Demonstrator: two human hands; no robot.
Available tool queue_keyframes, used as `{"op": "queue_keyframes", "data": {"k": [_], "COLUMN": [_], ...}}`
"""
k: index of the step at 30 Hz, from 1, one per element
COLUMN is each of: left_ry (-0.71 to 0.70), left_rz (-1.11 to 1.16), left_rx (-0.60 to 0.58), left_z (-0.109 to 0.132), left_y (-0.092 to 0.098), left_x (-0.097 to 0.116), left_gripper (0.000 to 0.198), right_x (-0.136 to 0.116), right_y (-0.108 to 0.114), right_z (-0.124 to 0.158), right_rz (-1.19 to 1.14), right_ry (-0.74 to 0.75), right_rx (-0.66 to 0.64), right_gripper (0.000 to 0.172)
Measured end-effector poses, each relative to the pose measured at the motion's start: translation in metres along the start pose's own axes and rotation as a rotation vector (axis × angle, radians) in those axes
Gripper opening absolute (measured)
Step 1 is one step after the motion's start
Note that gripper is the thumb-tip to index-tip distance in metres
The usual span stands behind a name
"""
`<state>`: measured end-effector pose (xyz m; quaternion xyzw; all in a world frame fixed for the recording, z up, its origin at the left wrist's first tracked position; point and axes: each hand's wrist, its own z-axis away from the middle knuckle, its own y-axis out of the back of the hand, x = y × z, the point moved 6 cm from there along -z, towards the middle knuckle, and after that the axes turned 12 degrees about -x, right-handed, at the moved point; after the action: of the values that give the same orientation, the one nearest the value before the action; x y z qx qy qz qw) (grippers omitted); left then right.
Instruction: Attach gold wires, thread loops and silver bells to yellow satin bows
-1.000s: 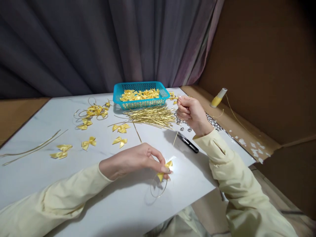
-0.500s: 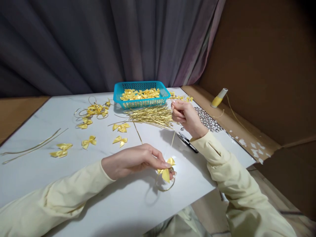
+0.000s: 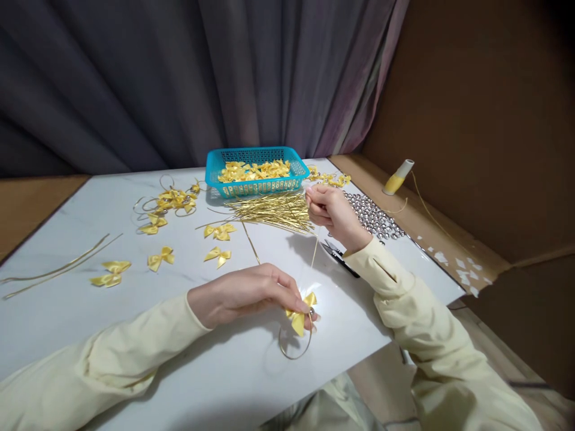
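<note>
My left hand (image 3: 245, 294) pinches a small yellow ribbon bow (image 3: 300, 311) just above the white table (image 3: 188, 365). A loop of gold cord (image 3: 294, 346) hangs from the bow. The cord's free end (image 3: 315, 250) runs up and away to my right hand (image 3: 331, 214), which is closed in a pinch on it beside the heap of gold cord pieces (image 3: 275, 211).
A blue basket (image 3: 256, 170) of yellow bows stands at the back. Loose bows (image 3: 162, 258) and finished looped bows (image 3: 171, 202) lie at the left. Small black scissors (image 3: 341, 256), a pile of silver beads (image 3: 372, 216) and a thread spool (image 3: 398, 177) are at the right.
My right hand has drifted left and a little nearer, toward the gold cord pile, keeping the cord's end. My left hand has kept its place, and the loop under the bow has shifted.
</note>
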<state>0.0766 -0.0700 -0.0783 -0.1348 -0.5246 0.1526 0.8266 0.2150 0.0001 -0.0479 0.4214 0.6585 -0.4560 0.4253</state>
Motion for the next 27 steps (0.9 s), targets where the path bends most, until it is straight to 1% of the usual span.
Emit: {"op": "queue_keyframes", "data": {"k": [4, 7, 11, 19, 25, 27], "left_ry": [0.013, 0.015, 0.019, -0.01, -0.006, 0.001], "left_rz": [0.049, 0.079, 0.099, 0.069, 0.048, 0.028], "left_rx": [0.033, 0.068, 0.07, 0.085, 0.115, 0.108], "left_z": [0.0, 0.0, -0.001, 0.0, 0.003, 0.004], "left_y": [0.006, 0.011, 0.012, 0.016, 0.016, 0.015], "left_x": [-0.005, -0.007, -0.009, -0.009, -0.008, -0.009], "left_gripper": [0.011, 0.014, 0.014, 0.014, 0.014, 0.013], "right_x": [0.004, 0.008, 0.012, 0.025, 0.031, 0.032], "right_y": [0.003, 0.007, 0.012, 0.02, 0.021, 0.021], "right_z": [-0.002, -0.004, -0.005, -0.01, -0.01, -0.009], "right_rz": [0.072, 0.08, 0.083, 0.061, 0.036, 0.029], "right_ry": [-0.004, -0.012, -0.017, -0.059, -0.087, -0.094], "right_rx": [0.029, 0.045, 0.069, 0.101, 0.097, 0.084], "right_gripper": [0.03, 0.031, 0.031, 0.031, 0.03, 0.029]}}
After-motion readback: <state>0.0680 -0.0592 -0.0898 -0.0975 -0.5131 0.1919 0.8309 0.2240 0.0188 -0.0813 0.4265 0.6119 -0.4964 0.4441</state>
